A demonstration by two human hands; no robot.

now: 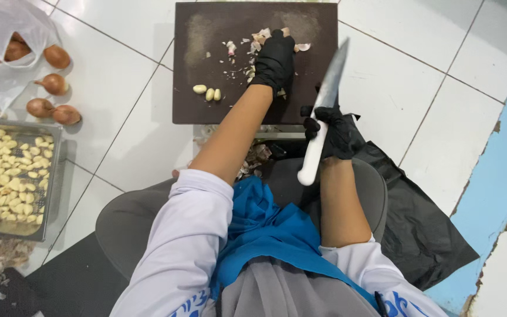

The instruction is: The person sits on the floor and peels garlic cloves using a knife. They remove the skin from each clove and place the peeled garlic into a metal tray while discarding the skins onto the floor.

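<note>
At nine o'clock sat the metal tray (pixel 54 176) of peeled garlic, with shallots (pixel 54 84) at ten. Three peeled cloves (pixel 208 93) lay on the dark cutting board (pixel 195 64). The gloved left hand (pixel 274 58) pressed down at twelve over garlic scraps (pixel 260 36), possibly gripping one. The right hand (pixel 331 134), fist closed, held the white-handled knife (pixel 323 111), blade toward one o'clock.

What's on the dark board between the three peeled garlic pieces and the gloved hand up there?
In the head view, only small bits of garlic skin lie between the peeled cloves and the left hand on the cutting board.
</note>
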